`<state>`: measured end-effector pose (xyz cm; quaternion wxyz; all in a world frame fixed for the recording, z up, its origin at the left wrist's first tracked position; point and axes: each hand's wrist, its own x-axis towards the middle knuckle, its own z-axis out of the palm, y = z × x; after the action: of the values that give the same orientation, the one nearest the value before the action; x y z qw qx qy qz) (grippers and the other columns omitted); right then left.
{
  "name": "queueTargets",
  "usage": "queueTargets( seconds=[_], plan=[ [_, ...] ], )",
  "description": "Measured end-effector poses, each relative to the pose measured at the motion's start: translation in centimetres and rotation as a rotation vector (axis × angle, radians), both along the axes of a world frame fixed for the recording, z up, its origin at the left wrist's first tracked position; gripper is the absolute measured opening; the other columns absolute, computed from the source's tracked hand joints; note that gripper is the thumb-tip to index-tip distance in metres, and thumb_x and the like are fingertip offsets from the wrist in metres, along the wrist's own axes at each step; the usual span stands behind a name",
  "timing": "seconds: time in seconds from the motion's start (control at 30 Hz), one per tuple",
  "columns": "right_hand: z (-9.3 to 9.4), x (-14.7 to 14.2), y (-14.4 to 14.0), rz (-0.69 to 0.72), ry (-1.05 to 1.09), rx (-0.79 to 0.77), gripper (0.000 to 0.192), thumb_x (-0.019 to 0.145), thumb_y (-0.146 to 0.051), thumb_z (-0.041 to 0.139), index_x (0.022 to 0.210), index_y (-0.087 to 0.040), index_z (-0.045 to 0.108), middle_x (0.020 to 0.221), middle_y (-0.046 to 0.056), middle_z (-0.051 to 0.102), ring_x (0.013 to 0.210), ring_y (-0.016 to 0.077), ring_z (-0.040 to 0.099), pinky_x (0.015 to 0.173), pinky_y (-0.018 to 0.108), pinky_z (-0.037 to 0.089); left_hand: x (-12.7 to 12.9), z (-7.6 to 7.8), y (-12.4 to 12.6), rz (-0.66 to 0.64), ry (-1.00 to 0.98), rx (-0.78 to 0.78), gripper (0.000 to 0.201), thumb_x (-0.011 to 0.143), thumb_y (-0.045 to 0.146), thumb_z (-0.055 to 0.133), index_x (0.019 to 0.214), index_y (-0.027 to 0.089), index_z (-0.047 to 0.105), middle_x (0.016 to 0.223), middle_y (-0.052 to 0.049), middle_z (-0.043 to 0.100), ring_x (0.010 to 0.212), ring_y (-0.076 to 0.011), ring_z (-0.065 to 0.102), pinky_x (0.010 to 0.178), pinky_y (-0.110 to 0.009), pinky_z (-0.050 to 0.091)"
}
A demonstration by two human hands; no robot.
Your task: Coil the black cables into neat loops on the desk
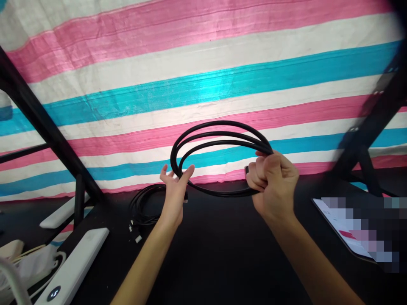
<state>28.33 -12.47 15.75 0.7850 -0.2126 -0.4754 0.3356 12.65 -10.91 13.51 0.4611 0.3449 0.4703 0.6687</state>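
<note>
Both hands hold a coiled black cable (pixel 219 140) up above the dark counter (pixel 222 254), in front of a striped pink, white and blue cloth (pixel 203 67) that hangs behind. The right hand (pixel 273 178) is curled into a fist around the bundled strands at the coil's right side, fingers pressed together over them. The left hand (pixel 174 190) is partly spread, its fingers and thumb loosely pinching the loop's left bend. The coil makes several flat loops stretched between the two hands, its lower strand sagging just above the counter's far edge.

On the counter behind the left hand lies a second bundle of thin black cable (pixel 143 207) with small white connectors, near but apart from the held coil. The counter between and below the forearms is bare. At the left, white bars (pixel 76 262) lean along the counter's edge beside a black frame post (pixel 38 118). At the right, a tablet (pixel 343 228) lies flat near another black frame leg (pixel 369 127), well apart from the right hand.
</note>
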Motion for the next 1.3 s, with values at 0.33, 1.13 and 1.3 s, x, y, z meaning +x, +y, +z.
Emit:
queueTargets(
  seconds=[0.33,1.13,1.3],
  plan=[
    [-1.5,-2.3,1.2,0.316,0.035,-0.272,0.045,0.072,-0.056,0.07,0.069,-0.021,0.041,0.051,-0.011,0.019,0.038,0.0027,0.014,0.032,0.016,0.012,-0.1,0.1,-0.1,-0.355,-0.224,-0.096,0.028,0.082,0.033,0.062,0.063,0.018,0.049,0.045,0.007,0.041,0.046,-0.0102,0.055,0.056,-0.02,0.046],
    [-1.1,0.0,1.5,-0.124,-0.7,-0.208,0.055,0.082,-0.036,0.063,0.135,-0.035,0.048,0.084,0.001,0.056,0.038,0.0037,0.038,0.032,0.019,0.042,-5.7,1.3,0.5,-0.699,0.484,-0.024,0.047,0.084,0.057,0.049,0.055,0.02,0.042,0.041,0.007,0.032,0.051,-0.0209,0.065,0.072,-0.032,0.052],
    [-1.7,0.2,2.2,-0.092,-0.849,-0.211,0.039,0.092,-0.033,0.048,0.13,-0.029,0.055,0.071,-0.001,0.059,0.034,0.0058,0.04,0.034,0.02,0.038,-5.4,1.4,0.4,-0.737,0.45,-0.064,0.047,0.082,0.054,0.054,0.052,0.02,0.042,0.038,0.006,0.034,0.044,-0.0178,0.06,0.068,-0.031,0.052]
  ],
)
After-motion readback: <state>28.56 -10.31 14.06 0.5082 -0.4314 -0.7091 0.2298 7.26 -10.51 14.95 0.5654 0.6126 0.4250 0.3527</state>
